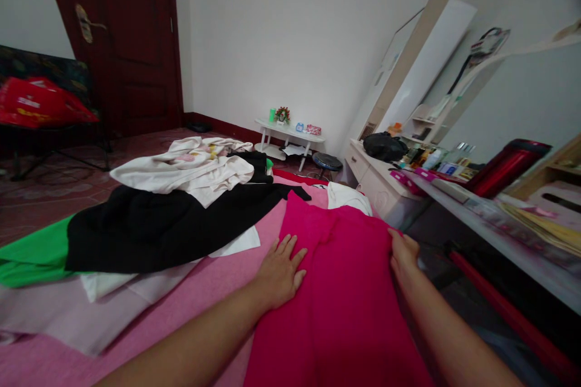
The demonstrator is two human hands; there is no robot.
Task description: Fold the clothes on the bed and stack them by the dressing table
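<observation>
A bright magenta garment lies spread out in front of me, with a lengthwise fold line on its left part. My left hand rests flat on its left side, fingers spread. At the garment's upper right edge, my right hand pinches the cloth between thumb and fingers. Beneath it is a pink cover. To the left lie a black garment, a green cloth and a cream garment with a print. A white cloth sits just beyond the magenta one.
On the right stands a dressing table with a black bag, bottles and a red cylinder. A small white table is by the far wall, near a round stool. At left, a red bag sits on a chair.
</observation>
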